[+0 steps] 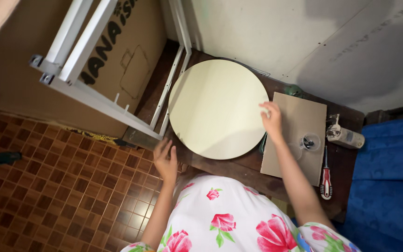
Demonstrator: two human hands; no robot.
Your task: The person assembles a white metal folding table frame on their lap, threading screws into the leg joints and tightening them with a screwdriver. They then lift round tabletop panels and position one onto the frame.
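A: From the head view, what is under the hands?

B: A pale round disc [216, 108] lies flat on a dark wooden table [239, 170], against the far wall. It takes up the middle of the table.

A: Where is the right hand?

B: The right hand [271, 120] rests on the disc's right edge, fingers curled over the rim. It looks like a light pinch on the edge, though I cannot tell how firmly it closes.

A: And the left hand?

B: The left hand [166, 160] is at the near left of the disc, fingers spread and open, pressed flat near the table's edge. It holds nothing. Whether the fingertips touch the disc's rim I cannot tell.

A: What lies to the right?

B: A cardboard sheet [299, 116] lies just right of the disc, under the right forearm. On it stands a small clear cup [310, 142] with dark small parts inside. Past the sheet's right edge lies a screwdriver [325, 179] with a red and white handle, pointing far. Just beyond that lies a small bottle [346, 136] on its side.

A: And to the left?

B: A white metal frame [94, 93] stands left of the disc, leaning over a brown cardboard box [131, 56]. Below is a brown tiled floor [47, 186]. At the far right edge is blue cloth [388, 177].
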